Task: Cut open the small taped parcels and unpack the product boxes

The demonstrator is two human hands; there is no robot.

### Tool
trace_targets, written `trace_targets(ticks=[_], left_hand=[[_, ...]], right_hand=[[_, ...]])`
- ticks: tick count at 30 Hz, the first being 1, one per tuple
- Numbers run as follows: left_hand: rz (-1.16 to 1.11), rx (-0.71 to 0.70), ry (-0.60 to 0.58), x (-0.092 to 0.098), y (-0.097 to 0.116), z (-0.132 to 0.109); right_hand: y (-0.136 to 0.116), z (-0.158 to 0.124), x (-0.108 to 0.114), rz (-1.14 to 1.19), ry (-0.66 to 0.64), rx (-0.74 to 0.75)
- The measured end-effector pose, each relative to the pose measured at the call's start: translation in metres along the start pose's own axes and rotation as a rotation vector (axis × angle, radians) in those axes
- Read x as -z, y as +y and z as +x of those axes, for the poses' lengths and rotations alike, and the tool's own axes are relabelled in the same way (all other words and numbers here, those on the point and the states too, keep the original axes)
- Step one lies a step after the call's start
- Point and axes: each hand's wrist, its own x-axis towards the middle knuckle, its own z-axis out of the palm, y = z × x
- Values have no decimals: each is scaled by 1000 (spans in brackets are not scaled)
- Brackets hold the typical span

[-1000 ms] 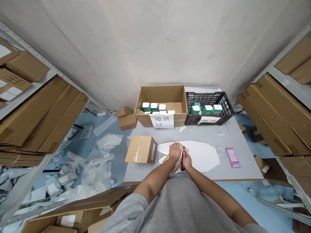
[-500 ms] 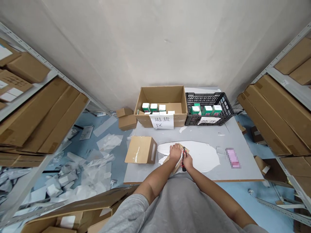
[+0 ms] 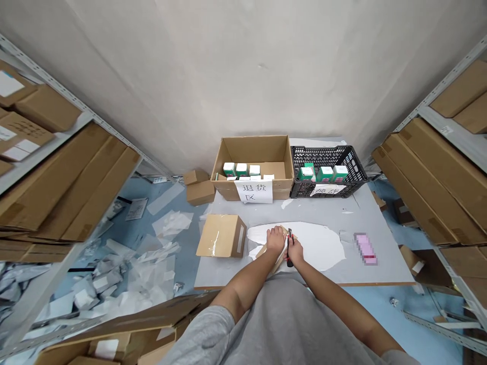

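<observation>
My right hand [image 3: 296, 252] is closed around a black and red utility knife [image 3: 289, 257], its tip pointing away from me. Close beside it, my left hand [image 3: 276, 238] grips a brown cardboard box [image 3: 277, 266] and presses it down on the table. Both hands and my forearms hide most of this box, so its full shape cannot be made out. Underneath lies a white patch of paper [image 3: 321, 244] with ragged edges. A taped, closed carton [image 3: 217, 235] with a white label on its side stands to the left of my hands.
At the back of the table [image 3: 365, 271] stand an open cardboard box [image 3: 224, 190] and a black plastic crate [image 3: 299, 191], both with green-white small boxes and paper signs. A blurred pink item [image 3: 366, 248] lies right. Carton-filled shelves [image 3: 433, 167] flank the table; paper scraps [image 3: 144, 279] litter the floor.
My right hand and the knife have shifted slightly right and turned a little, with the knife more upright in view. My left hand stays on the cardboard box.
</observation>
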Motion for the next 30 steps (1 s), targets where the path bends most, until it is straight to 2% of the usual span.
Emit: trace_targets(ticks=[9, 15, 17, 22, 30], left_hand=[[20, -20, 0, 0, -1, 0], [-18, 5, -5, 0, -1, 1], [-35, 7, -7, -1, -1, 1], [-16, 9, 7, -3, 0, 0], [-3, 3, 15, -3, 2, 0]], right_hand=[[0, 0, 0, -87, 1, 7], [4, -4, 5, -149, 56, -27], [6, -7, 8, -147, 74, 17], [11, -20, 17, -157, 118, 237], [11, -23, 18, -400, 84, 246]])
